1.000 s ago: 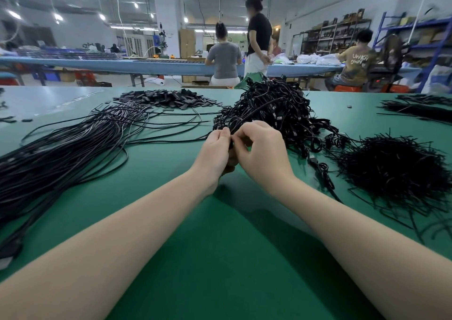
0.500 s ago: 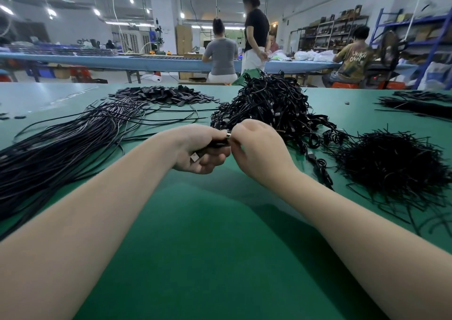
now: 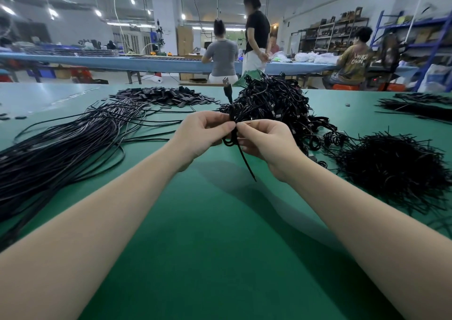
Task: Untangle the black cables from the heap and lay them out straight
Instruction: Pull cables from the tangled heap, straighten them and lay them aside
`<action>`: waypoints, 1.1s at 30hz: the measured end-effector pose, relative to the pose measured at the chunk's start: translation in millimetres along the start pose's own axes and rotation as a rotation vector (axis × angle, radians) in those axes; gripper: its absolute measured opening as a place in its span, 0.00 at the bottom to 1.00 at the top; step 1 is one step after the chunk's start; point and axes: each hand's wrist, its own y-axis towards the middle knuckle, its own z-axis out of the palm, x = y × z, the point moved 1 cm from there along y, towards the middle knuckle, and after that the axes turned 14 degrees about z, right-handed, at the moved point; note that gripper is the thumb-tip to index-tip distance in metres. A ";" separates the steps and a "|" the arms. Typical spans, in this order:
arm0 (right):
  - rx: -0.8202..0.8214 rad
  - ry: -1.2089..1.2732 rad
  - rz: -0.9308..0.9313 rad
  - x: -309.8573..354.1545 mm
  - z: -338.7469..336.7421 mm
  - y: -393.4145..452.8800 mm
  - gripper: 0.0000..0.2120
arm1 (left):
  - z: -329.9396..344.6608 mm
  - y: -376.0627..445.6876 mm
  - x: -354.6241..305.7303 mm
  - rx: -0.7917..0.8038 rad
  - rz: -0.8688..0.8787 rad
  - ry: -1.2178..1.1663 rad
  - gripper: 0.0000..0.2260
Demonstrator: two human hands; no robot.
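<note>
A coiled black cable (image 3: 231, 134) is held above the green table (image 3: 208, 234), just in front of the tangled heap of black cables (image 3: 274, 104). My left hand (image 3: 200, 134) grips the coil, and its USB plug (image 3: 226, 82) sticks up above my fingers. My right hand (image 3: 266, 141) pinches the black tie wrapped round the coil; the tie's loose end (image 3: 247, 165) hangs down toward the table. A long bundle of straightened black cables (image 3: 61, 148) lies across the left side of the table.
A pile of loose black ties (image 3: 391, 165) sits at the right. Flat black pieces (image 3: 161, 97) are heaped at the back left, more cables (image 3: 420, 104) at the far right. Three people work at a blue table (image 3: 122, 61) behind.
Both hands have lifted the coiled cable off the heap's edge and turned it upright. The plug now points up and a tie end hangs free below my right hand.
</note>
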 end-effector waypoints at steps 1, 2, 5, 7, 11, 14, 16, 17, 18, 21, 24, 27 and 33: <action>0.012 -0.041 0.022 -0.3 -1.7 -0.2 0.04 | 0.5 0.0 0.9 0.002 -0.007 0.015 0.08; 0.015 -0.088 0.035 -0.7 -2.8 -0.3 0.04 | 0.5 -0.8 1.4 0.005 -0.011 0.030 0.10; -0.038 -0.203 -0.005 0.8 -4.8 0.2 0.03 | 0.7 -3.4 1.2 0.012 -0.004 0.057 0.08; -0.130 -0.324 -0.120 3.4 -5.3 1.0 0.03 | 1.0 -3.8 -0.1 0.031 -0.002 0.062 0.06; -0.285 -0.641 -0.482 6.2 -4.4 -3.9 0.04 | 5.4 -1.3 -3.7 0.023 -0.123 -0.022 0.03; -0.312 -0.914 -0.736 4.7 -5.2 -10.6 0.05 | 5.6 -1.0 -9.6 0.011 -0.380 -0.211 0.03; -0.331 -1.105 -0.945 2.4 -6.0 -13.5 0.03 | 3.6 -2.6 -12.0 0.048 -0.568 -0.407 0.07; -0.340 -1.146 -1.016 1.1 -6.5 -14.0 0.02 | 2.6 -3.5 -12.3 0.059 -0.632 -0.497 0.10; -0.342 -1.142 -1.038 0.2 -6.7 -13.7 0.02 | 2.0 -4.4 -12.3 0.061 -0.656 -0.553 0.10; -0.316 -0.907 -0.867 -0.4 -4.2 -12.3 0.04 | 4.3 -3.8 -10.8 0.024 -0.544 -0.543 0.07; -0.353 -0.660 -0.654 -1.4 -3.8 -7.1 0.03 | 4.6 -4.3 -2.6 0.025 -0.262 -0.219 0.11; -0.332 -0.552 -0.536 -3.3 -4.5 -3.0 0.03 | 5.1 -7.8 3.7 0.038 0.032 0.011 0.13; -0.317 -0.679 -0.658 -5.8 -1.3 -7.7 0.04 | 5.2 -7.6 5.1 -0.010 0.069 0.064 0.04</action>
